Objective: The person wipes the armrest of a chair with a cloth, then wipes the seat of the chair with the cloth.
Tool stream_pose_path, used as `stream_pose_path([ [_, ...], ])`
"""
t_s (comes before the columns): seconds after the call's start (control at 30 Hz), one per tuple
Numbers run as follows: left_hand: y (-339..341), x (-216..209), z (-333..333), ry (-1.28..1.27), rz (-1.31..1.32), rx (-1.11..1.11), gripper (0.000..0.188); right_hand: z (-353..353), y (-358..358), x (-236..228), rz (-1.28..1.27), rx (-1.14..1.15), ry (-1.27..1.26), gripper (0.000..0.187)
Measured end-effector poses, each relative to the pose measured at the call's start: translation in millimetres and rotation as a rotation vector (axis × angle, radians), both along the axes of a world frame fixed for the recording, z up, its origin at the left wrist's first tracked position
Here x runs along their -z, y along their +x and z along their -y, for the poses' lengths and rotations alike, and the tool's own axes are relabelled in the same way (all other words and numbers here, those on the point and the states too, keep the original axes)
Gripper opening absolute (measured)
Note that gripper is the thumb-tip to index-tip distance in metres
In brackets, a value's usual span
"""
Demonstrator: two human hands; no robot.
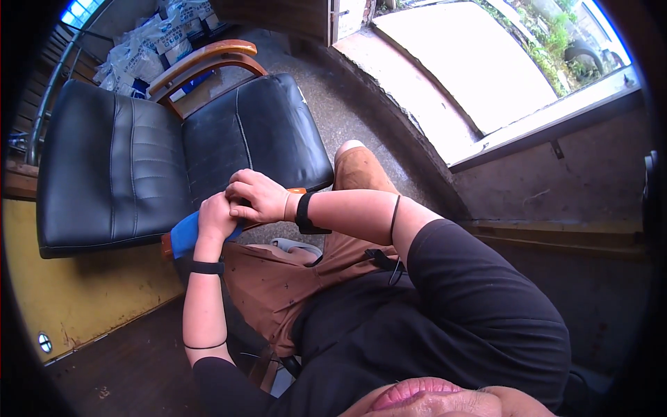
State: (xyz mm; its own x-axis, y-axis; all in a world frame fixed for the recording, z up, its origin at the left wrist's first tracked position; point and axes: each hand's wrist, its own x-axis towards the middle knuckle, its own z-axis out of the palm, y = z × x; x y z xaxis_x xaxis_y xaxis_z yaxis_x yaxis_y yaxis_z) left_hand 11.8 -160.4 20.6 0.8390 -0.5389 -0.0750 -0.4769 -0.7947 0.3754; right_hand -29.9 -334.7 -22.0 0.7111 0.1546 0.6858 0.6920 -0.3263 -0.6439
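My left hand (217, 217) is closed on a blue cloth (185, 236), which drapes over the near wooden armrest (167, 245) of a black padded chair. Against it, my right hand (256, 196) has its fingers curled in at the left fingertips. What lies under those right fingers is hidden. Most of the near armrest is covered by my hands and the cloth, with bits of wood showing at either end. The chair's black seat (257, 135) is just beyond my hands, and its stitched backrest (104, 170) stands to the left.
The chair's far wooden armrest (208, 61) curves up at the back. Behind it lie white and blue plastic-wrapped packages (163, 52). A yellow panel (90, 292) runs below the backrest. At upper right, a bright doorway sill (417, 90) opens outdoors; a dark wall (549, 167) stands right.
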Motion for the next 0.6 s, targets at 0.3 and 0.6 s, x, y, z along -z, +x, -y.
stream_pose_path([
  [0.3, -6.7, 8.4, 2.6, -0.084, 0.122, 0.104, 0.032, 1.6, -1.4, -2.0, 0.011, 0.016, 0.002, 0.049],
  [0.6, -4.2, -4.2, -34.4, -0.161, 0.188, 0.071, 0.035, 1.8, -3.0, -1.2, -0.021, 0.028, -0.015, 0.048],
])
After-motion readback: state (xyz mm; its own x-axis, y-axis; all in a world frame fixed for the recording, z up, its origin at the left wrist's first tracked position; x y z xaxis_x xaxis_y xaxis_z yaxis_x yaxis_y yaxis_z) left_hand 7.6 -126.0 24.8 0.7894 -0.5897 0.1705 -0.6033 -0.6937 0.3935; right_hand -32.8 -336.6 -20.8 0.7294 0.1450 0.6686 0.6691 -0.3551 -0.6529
